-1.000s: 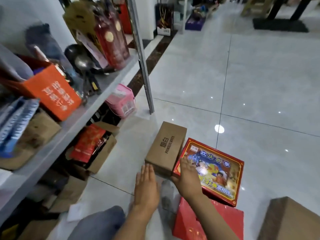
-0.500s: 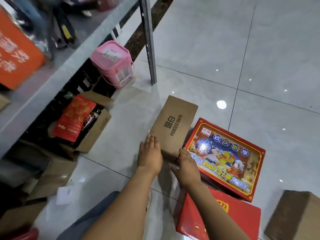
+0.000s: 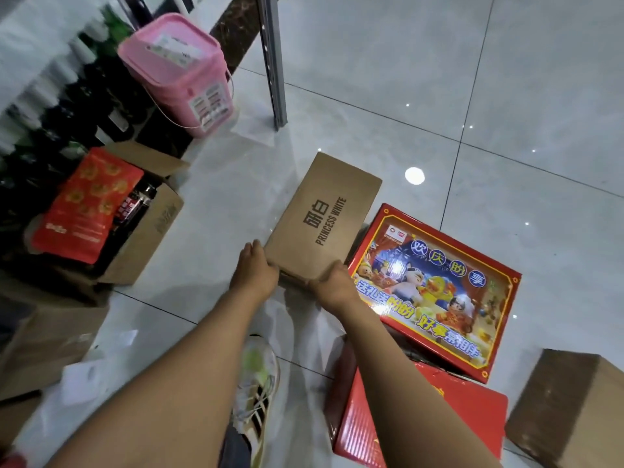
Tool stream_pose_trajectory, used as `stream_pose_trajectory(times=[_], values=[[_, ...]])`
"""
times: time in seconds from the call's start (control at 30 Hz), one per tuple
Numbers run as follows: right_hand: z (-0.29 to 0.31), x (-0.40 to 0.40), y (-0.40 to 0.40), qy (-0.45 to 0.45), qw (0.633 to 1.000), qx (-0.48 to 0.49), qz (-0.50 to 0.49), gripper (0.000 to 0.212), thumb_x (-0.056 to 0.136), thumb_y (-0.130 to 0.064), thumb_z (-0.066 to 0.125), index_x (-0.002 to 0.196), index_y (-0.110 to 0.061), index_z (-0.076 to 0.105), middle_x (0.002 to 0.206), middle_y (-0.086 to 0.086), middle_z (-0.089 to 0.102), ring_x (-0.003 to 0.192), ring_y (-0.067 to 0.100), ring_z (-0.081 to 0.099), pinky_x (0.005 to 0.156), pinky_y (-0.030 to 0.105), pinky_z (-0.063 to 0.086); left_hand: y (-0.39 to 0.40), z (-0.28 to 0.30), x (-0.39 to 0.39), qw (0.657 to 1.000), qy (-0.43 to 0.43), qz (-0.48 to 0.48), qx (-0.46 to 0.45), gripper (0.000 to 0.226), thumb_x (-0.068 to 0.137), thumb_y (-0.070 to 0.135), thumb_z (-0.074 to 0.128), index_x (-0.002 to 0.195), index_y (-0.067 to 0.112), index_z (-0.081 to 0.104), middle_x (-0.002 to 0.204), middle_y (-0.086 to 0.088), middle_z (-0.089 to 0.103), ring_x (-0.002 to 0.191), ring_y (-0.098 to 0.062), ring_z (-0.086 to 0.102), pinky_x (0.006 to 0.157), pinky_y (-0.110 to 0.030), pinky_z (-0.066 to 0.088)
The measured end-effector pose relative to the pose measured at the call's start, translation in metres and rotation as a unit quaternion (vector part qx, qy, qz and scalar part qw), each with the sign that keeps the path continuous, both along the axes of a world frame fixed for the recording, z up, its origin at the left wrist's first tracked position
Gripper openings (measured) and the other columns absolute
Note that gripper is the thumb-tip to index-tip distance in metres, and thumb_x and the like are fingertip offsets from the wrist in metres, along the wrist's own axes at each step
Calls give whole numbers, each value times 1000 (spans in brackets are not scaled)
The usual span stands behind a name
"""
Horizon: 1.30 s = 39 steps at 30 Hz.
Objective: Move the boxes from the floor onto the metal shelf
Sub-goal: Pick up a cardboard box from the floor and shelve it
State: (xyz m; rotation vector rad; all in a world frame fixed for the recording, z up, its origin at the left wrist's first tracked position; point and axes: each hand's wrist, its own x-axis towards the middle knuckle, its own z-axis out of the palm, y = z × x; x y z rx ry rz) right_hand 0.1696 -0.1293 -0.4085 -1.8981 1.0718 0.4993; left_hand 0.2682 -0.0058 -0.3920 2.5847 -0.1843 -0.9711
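Note:
A brown cardboard box printed "PRINCESS WHITE" lies on the tiled floor. My left hand clasps its near left corner and my right hand clasps its near right corner. To its right lies a red box with a colourful cartoon picture, resting partly on a flat red box. Another brown box sits at the lower right. The metal shelf's upright post stands behind the boxes; its boards are out of view.
A pink lidded bucket stands by the post. An open carton with a red packet and dark bottles sits under the shelf at left. More cartons lie at the lower left. My shoe is below my arms.
My view has dropped toward the floor and the shelf boards have left the frame. Both hands moved from near the brown box to gripping its near corners.

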Motion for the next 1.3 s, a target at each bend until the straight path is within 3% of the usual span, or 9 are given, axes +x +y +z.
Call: stream_pose_trajectory(times=[0.2, 0.43, 0.6, 0.67, 0.73, 0.83, 1.0, 1.2, 1.3], values=[[-4, 9, 4, 12, 1000, -5, -7, 55, 82, -32, 56, 128, -7, 38, 127, 20, 57, 113, 40, 57, 95, 42, 48, -12, 0, 13, 998, 47, 12, -45, 60, 90, 15, 48, 145, 15, 27, 141, -12, 44, 122, -34, 48, 99, -39, 41], [-4, 0, 2, -17, 999, -50, -11, 26, 87, -13, 52, 111, -5, 47, 101, 20, 64, 95, 39, 62, 73, 37, 46, -1, -1, 19, 990, 114, 47, -72, 56, 83, 18, 50, 136, 16, 33, 128, -9, 53, 110, -32, 54, 94, -39, 47], [-4, -5, 1, -96, 955, 110, -257, 47, 82, -12, 70, 123, -2, 51, 108, 6, 67, 97, 22, 65, 90, 40, 54, 2, 6, 31, 981, 167, 86, -47, 67, 84, 22, 56, 142, 9, 27, 136, -13, 41, 121, -32, 45, 101, -37, 41], [-2, -5, 2, -97, 951, 136, -261, 44, 76, -14, 73, 117, -4, 61, 108, 12, 70, 96, 26, 68, 89, 42, 56, 8, 8, 27, 983, 166, 74, -13, 65, 80, 32, 55, 139, 14, 36, 138, -15, 34, 121, -34, 43, 103, -38, 40], [0, -5, 4, -99, 960, 113, -236, 59, 59, -29, 76, 113, -8, 66, 105, 10, 71, 94, 27, 69, 87, 45, 57, 14, 9, 17, 983, 163, 81, -7, 60, 83, 40, 57, 136, 16, 42, 136, -14, 33, 119, -33, 44, 104, -41, 40], [18, -6, 4, -113, 963, 95, -227, 60, 57, -27, 79, 112, -9, 67, 103, 9, 72, 91, 27, 69, 85, 46, 57, 18, 18, 5, 978, 133, 140, -79, 63, 82, 43, 66, 131, 13, 40, 131, -10, 43, 114, -28, 50, 96, -37, 45], [65, -22, 8, -166, 933, 163, -275, 57, 65, -24, 77, 118, -10, 64, 106, 9, 72, 94, 30, 69, 87, 51, 57, 20, 66, -12, 958, 103, 198, -178, 58, 83, 36, 70, 124, 12, 37, 116, -3, 52, 100, -20, 52, 81, -32, 43], [150, -43, 22, -286, 900, 184, -273, 32, 79, -13, 76, 108, -21, 67, 102, 1, 73, 94, 23, 70, 86, 45, 58, 40, 152, -31, 949, 50, 204, -235, 59, 74, 48, 76, 112, 17, 44, 109, -1, 58, 96, -16, 58, 79, -32, 50], [203, -58, 30, -345, 885, 183, -254, 37, 81, -10, 75, 115, -20, 67, 103, 1, 74, 95, 20, 71, 85, 41, 58, 52, 207, -49, 936, 22, 208, -285, 59, 72, 44, 79, 113, 19, 46, 107, 3, 60, 95, -13, 60, 72, -26, 49]])
